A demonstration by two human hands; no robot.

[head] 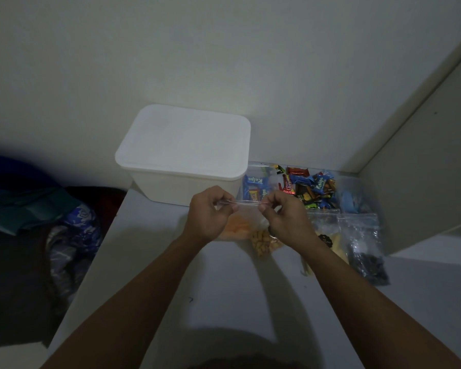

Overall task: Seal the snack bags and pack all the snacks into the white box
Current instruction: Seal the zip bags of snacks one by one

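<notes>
A clear zip bag with orange snacks (236, 226) is held up over the white table. My left hand (206, 215) pinches the left end of its top strip and my right hand (285, 217) pinches the right end. Behind the hands stands the white box (184, 153) with its lid on. A bag of tan nuts (264, 242) lies under my right hand. Right of the box lies a clear bag of wrapped candies (298, 186). Two more zip bags lie further right, one with yellow pieces (330, 235) and one with dark pieces (367, 254).
The white table (197, 288) ends at its left edge, beyond which lie dark clothes and a blue patterned fabric (80, 222). A wall rises behind the box and a grey panel (423, 169) closes off the right side.
</notes>
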